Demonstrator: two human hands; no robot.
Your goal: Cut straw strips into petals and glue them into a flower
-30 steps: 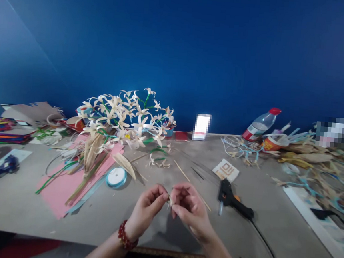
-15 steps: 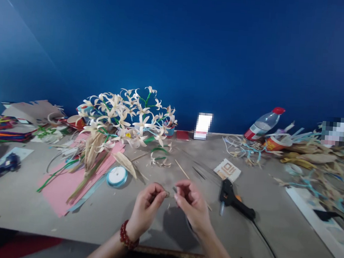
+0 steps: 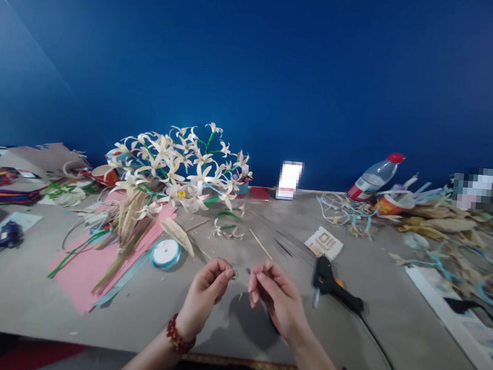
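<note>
Drawn apart since the earlier frame, with a wider gap now between left hand [image 3: 203,290] and right hand [image 3: 277,298], both just right of the blue-edged ribbon spool [image 3: 166,253]. Well left of the spool: a bundle of coloured stems [image 3: 4,194], then a dark blue tool [image 3: 8,235] on a pale sheet, too blurred to make out. Just left of the spool: pink paper [image 3: 77,276], partly covered by dry husks [image 3: 128,229]. Behind the spool: white flowers [image 3: 200,172] on green stems, crowded together.

Pinches, right of the spool, a small pale piece [image 3: 234,274] between left thumb and forefinger. Grips, slightly farther right of it, apparently a thin grey piece [image 3: 248,270] in right fingertips; too small to identify.

Farther right of the spool: a black glue gun [image 3: 329,277], with cord [image 3: 381,346] trailing to the near edge, in the way beside the right forearm. Farther back, also right of the spool: a square packet [image 3: 325,244], a red-capped bottle [image 3: 370,181], a red cup [image 3: 394,205]. Farthest right of the spool: a long white strip [image 3: 450,322].
</note>
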